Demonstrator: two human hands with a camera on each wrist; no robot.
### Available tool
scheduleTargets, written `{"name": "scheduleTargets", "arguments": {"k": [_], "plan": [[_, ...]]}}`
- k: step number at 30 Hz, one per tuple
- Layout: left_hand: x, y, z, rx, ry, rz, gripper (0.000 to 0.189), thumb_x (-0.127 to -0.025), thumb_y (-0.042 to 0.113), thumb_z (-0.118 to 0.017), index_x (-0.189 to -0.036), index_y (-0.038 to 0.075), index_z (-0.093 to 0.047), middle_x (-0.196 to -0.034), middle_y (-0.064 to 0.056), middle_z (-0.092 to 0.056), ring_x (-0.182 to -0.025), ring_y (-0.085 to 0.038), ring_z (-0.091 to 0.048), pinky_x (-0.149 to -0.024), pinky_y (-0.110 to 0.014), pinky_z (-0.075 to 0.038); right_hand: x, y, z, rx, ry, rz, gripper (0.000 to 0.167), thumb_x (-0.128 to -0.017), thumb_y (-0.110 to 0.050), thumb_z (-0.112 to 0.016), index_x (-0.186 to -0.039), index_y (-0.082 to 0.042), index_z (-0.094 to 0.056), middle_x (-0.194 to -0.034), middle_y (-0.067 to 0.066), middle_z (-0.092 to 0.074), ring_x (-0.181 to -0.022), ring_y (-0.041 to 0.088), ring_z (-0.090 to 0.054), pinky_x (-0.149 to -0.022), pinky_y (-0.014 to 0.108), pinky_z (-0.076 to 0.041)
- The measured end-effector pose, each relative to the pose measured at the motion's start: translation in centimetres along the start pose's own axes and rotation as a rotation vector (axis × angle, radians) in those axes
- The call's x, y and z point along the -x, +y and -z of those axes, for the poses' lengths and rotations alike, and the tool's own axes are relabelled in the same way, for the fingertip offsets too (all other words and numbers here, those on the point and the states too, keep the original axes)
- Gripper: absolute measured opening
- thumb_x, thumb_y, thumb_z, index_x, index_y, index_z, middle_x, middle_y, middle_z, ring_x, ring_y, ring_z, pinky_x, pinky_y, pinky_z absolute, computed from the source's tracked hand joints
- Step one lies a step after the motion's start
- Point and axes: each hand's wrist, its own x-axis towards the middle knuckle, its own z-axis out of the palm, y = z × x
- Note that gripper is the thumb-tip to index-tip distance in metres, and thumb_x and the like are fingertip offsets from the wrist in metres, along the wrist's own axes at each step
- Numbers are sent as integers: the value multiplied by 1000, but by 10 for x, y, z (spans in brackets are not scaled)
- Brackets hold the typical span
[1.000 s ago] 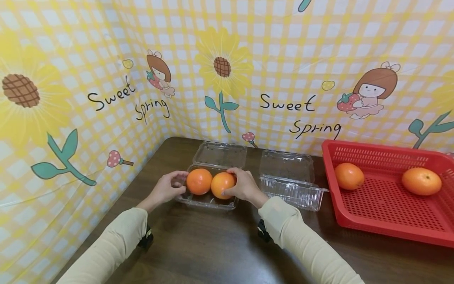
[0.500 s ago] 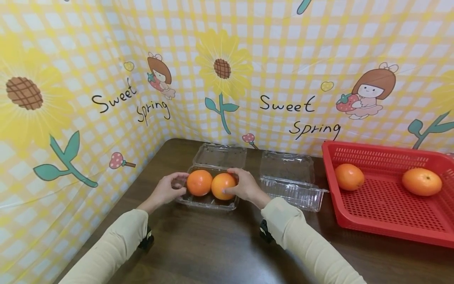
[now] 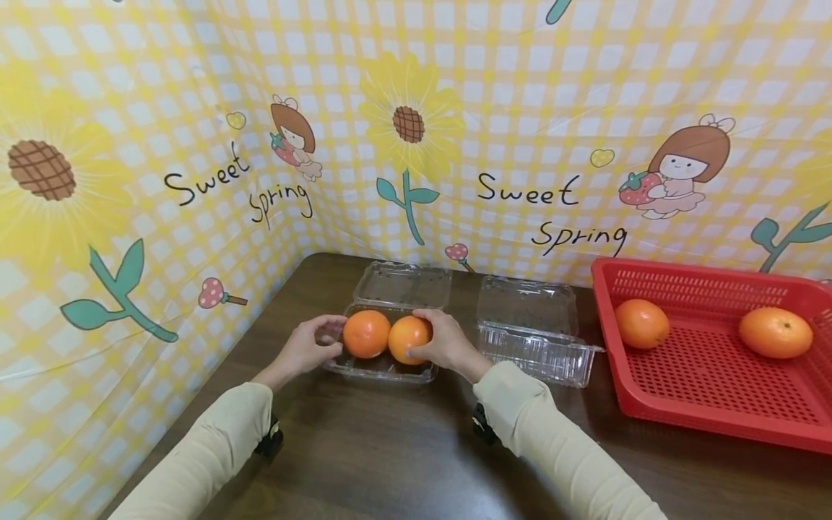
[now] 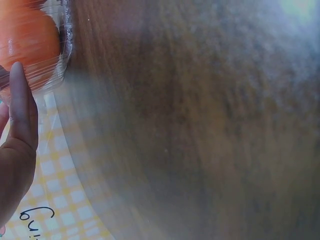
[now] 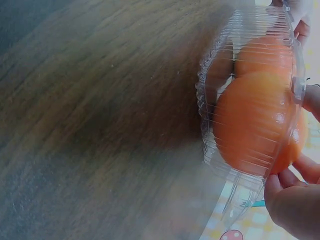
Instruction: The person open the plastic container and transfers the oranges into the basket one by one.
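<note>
Two oranges sit side by side in a clear plastic clamshell container (image 3: 383, 375), its lid (image 3: 403, 284) folded back behind it. Around the container's left end, my left hand (image 3: 302, 349) holds the edge, beside the left orange (image 3: 366, 334). In the left wrist view a straight finger (image 4: 21, 105) lies along the ribbed outer wall. My right hand (image 3: 453, 345) grips the right orange (image 3: 404, 341) between thumb and fingers from its right side. Through the clear wall in the right wrist view, that orange (image 5: 250, 122) shows low inside the container.
A second clear clamshell container (image 3: 536, 354) stands open to the right, with its lid (image 3: 528, 305) laid back. Farther right, a red perforated basket (image 3: 708, 426) holds two more oranges (image 3: 641, 323). Patterned cloth (image 3: 552, 108) hangs behind and left of the brown table (image 3: 364, 448).
Both hands keep nearly the same places at the container and the right orange. The view shifts very slightly; nothing else visibly moves.
</note>
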Motion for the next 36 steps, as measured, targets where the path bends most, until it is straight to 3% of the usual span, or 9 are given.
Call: {"name": "scheduleTargets", "arguments": {"k": [14, 23, 36], "plan": [[2, 4, 1, 6, 9, -18, 44, -70, -8, -59, -114, -8, -51, -102, -25, -56, -76, -26, -59, -51, -29, -51, 0, -1, -1, 26, 6, 22, 70, -64, -15, -79, -126, -7, -47, -128, 9, -44, -111, 27, -39, -89, 43, -38], [2, 5, 0, -6, 11, 4, 44, -71, -8, -60, -114, -6, -51, -103, -24, -56, -77, -26, -59, -51, -29, -51, 0, 1, 1, 21, -6, 17, 68, -64, -17, -79, -125, -7, -48, -128, 9, -45, -110, 27, -40, -89, 42, -38], [3, 5, 0, -60, 8, 3, 44, -72, -6, -61, -115, -4, -52, -104, -22, -57, -80, -27, -58, -53, -28, -51, 2, 2, 4, -32, -26, 10, 67, -67, -15, -77, -126, -7, -47, -125, 11, -47, -104, 26, -47, -87, 39, -41]]}}
